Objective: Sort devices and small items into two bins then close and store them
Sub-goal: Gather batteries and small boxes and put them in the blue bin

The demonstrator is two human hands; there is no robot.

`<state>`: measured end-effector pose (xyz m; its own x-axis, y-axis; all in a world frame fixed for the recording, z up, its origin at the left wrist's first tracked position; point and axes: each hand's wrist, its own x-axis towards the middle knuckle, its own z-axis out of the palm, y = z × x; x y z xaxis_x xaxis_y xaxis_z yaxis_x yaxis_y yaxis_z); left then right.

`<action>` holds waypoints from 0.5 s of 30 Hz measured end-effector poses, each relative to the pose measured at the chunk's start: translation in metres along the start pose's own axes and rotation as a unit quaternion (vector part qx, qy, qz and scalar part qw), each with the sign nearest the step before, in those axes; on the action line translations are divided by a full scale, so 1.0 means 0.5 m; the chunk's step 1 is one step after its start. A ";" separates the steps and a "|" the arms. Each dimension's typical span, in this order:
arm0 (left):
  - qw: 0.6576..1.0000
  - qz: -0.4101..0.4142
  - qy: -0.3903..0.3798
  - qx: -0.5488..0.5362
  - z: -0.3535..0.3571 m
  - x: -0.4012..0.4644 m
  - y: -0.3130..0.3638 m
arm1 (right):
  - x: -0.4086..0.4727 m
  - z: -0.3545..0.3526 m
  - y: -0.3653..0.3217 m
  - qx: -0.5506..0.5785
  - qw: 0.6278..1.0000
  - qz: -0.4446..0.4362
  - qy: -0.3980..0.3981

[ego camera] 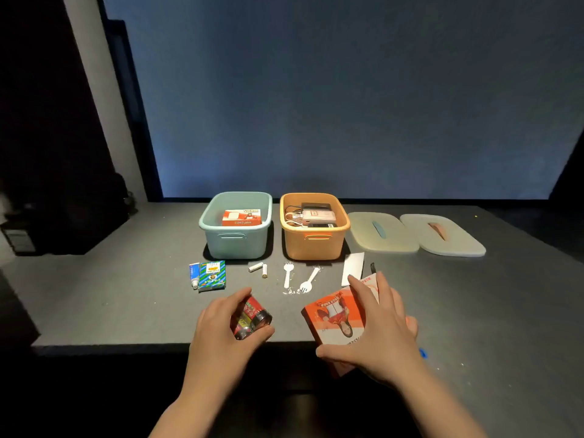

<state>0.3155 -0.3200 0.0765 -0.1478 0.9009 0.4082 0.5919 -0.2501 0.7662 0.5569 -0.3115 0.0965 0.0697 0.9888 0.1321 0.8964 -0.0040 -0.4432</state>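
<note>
My left hand [221,327] grips a pack of red-and-black batteries [252,316] near the table's front edge. My right hand [376,330] holds an orange box [331,314] with a printed figure, fingers spread over its right side and thumb at its near corner. Behind them stand an open teal bin [235,240] holding an orange-and-white box [241,216], and an open orange bin [313,245] with power banks and cables [311,214].
Two translucent lids [384,233] [442,235] lie right of the bins. On the table are a tube [194,275], a blue-green box [212,275], two small batteries [259,268], two white plastic forks [298,278] and a white paper slip [354,267].
</note>
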 end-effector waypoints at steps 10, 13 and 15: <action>0.998 -0.019 0.055 0.025 0.061 0.255 -0.102 | 0.302 0.092 -0.058 0.000 0.999 -0.050 -0.017; 0.998 -0.023 0.058 0.015 0.057 0.339 -0.158 | 0.381 0.118 -0.097 0.002 0.998 -0.060 -0.020; 0.998 -0.018 0.056 0.007 0.050 0.399 -0.192 | 0.435 0.135 -0.131 0.010 0.998 -0.062 -0.014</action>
<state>0.2488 -0.1072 0.0720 -0.2562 0.8634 0.4347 0.5962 -0.2129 0.7741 0.4837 -0.0862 0.0943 -0.0532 0.9852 0.1630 0.8886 0.1212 -0.4425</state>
